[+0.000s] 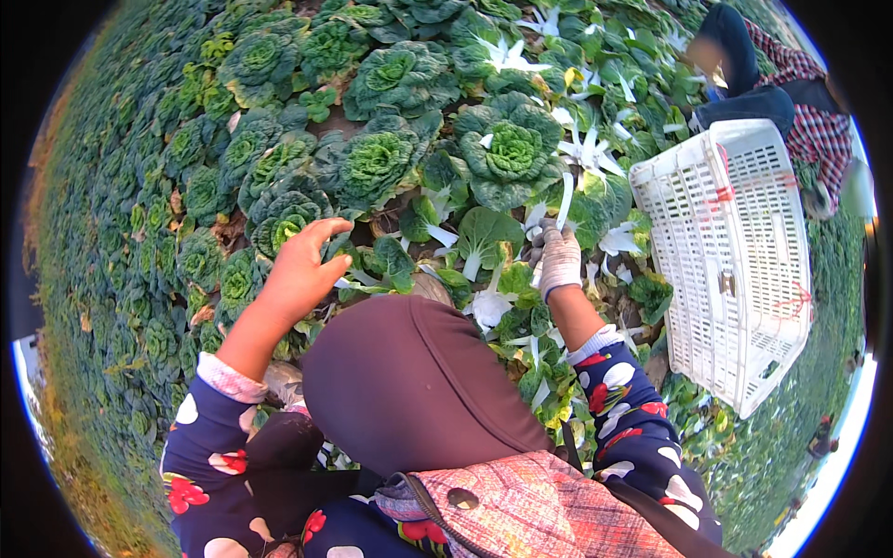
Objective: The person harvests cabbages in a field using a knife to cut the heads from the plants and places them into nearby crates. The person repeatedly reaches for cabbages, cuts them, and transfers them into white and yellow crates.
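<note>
My left hand point(301, 268) is bare, with thumb and fingers apart and nothing between them. It hovers at the near edge of a dark green leafy cabbage head point(287, 227). A cotton work glove covers my right hand point(559, 257), which is closed around a slim white object point(566, 199) pointing away from me. Whether that is a knife blade or a leaf stalk I cannot tell. Cut leaves with white stalks point(487, 240) lie on the soil between my hands. Just beyond stand two more heads, one on the left point(377, 160) and one on the right point(513, 150).
A white slatted plastic crate point(722, 265) lies tipped on its side at my right, with red ties on it. Behind it crouches another person in a checked shirt point(823, 139). Rows of cabbages point(174, 146) fill the left. A dark cap brim point(418, 376) hides the ground nearest me.
</note>
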Demonstrator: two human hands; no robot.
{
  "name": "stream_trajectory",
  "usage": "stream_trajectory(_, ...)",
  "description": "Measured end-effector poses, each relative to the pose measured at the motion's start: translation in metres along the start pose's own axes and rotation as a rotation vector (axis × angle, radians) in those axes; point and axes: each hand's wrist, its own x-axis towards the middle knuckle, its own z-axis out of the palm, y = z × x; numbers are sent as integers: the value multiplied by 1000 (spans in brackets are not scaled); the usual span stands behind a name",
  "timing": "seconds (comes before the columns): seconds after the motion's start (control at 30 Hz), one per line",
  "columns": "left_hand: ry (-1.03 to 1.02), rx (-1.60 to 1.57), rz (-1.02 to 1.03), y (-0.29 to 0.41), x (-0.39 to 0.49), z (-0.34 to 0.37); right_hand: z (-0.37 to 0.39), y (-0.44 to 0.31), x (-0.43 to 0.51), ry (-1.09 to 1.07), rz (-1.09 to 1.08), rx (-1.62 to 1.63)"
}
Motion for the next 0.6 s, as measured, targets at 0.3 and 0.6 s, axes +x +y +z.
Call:
stream_trajectory(0.3,1,-70,281,51,96,61,2,39,-6,-59,136,-351)
stream_trajectory(0.6,-69,25,514,90,218,186,22,71,83,147,16,-875)
